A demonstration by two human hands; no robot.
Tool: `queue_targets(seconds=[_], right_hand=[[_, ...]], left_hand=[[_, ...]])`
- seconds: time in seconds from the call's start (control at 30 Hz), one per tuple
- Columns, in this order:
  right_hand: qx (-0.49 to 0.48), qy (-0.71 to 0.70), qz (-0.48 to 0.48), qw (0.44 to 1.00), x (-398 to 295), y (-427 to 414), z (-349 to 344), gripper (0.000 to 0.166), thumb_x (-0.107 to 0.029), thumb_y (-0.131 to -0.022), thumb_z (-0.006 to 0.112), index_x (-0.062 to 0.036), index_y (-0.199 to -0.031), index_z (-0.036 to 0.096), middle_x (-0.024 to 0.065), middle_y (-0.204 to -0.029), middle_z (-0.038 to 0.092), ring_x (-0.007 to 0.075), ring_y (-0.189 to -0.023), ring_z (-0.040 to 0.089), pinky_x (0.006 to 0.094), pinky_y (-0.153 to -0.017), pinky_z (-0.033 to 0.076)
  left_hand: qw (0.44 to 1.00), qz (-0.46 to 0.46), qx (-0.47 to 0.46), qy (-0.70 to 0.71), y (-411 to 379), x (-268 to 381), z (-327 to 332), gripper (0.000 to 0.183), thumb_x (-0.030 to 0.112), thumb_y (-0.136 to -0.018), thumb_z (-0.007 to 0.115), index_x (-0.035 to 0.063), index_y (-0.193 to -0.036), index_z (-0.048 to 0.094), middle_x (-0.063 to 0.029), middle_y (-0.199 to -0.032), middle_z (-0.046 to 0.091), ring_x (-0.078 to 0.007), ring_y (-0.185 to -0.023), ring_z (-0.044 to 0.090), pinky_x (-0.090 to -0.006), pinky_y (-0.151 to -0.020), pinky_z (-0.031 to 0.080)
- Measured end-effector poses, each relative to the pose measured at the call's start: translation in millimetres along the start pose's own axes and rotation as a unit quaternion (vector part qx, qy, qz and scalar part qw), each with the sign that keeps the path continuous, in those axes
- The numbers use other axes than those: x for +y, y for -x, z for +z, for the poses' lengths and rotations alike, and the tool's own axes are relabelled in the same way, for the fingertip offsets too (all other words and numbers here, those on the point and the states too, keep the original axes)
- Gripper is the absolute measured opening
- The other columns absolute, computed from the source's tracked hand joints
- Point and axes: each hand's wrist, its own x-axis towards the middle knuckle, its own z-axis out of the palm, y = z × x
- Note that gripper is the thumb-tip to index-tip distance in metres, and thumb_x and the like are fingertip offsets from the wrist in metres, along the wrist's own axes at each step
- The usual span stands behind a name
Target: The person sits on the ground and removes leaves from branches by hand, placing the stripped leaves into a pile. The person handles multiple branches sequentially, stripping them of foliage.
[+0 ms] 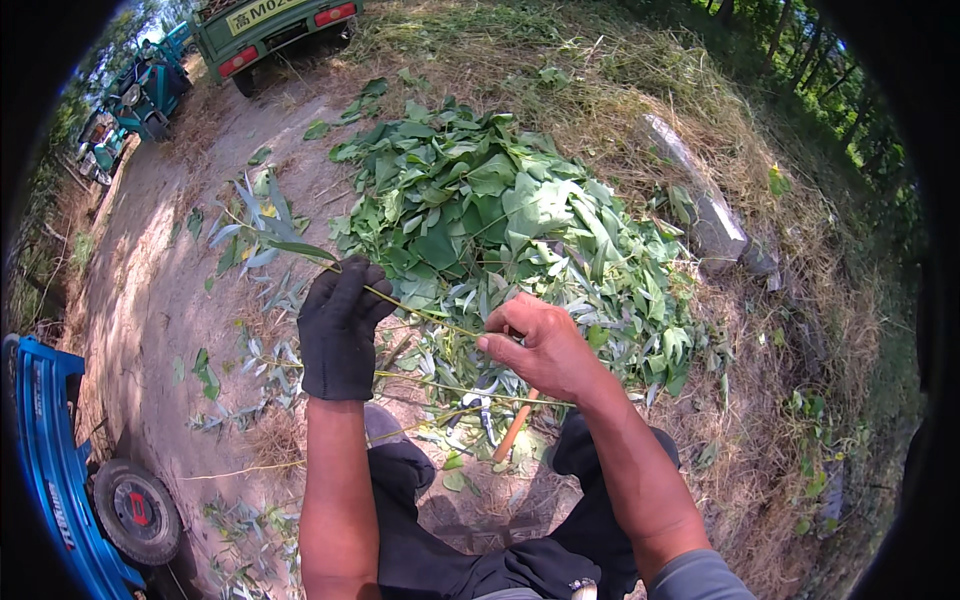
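A thin willow-like twig slants across in front of me, with long narrow leaves left at its far tip. My left hand, in a black glove, is closed around it just below those leaves. My bare right hand pinches the other end between thumb and fingertips. Under my hands, pruning shears lie on the ground between my feet. Beside them is a tool's orange-brown handle, its upper end hidden by leaves. Beyond my hands rises a large heap of cut green leaves.
Stripped twigs cross below my hands. A concrete post lies in dry grass to the right. At far left stands a blue vehicle with its wheel. A green truck and teal three-wheelers are parked ahead.
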Motion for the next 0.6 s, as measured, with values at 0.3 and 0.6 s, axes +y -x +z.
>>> queue_targets(seconds=[0.3,0.6], right_hand=[[0.036,0.007,0.022,0.999,2,-1,6,0.016,-0.014,-0.09,0.063,-0.0005,-0.084,0.057,0.0163,-0.077,0.058,0.0352,-0.075,0.06,0.0414,-0.067,0.048],[0.127,0.121,0.098,0.98,14,-2,0,0.021,-0.016,-0.092,0.059,0.0004,-0.082,0.051,0.0234,-0.074,0.06,0.0452,-0.072,0.061,0.0494,-0.067,0.047]], left_hand=[[0.999,-0.001,0.006,-0.031,1,-2,2,0.027,0.018,-0.093,0.066,-0.0012,-0.111,0.062,-0.0101,-0.094,0.067,-0.0176,-0.08,0.067,-0.0289,-0.071,0.056],[0.999,0.003,0.034,-0.013,-2,-1,-1,0.024,0.016,-0.094,0.064,0.0008,-0.113,0.058,-0.0077,-0.095,0.064,-0.0161,-0.08,0.063,-0.028,-0.07,0.053]])
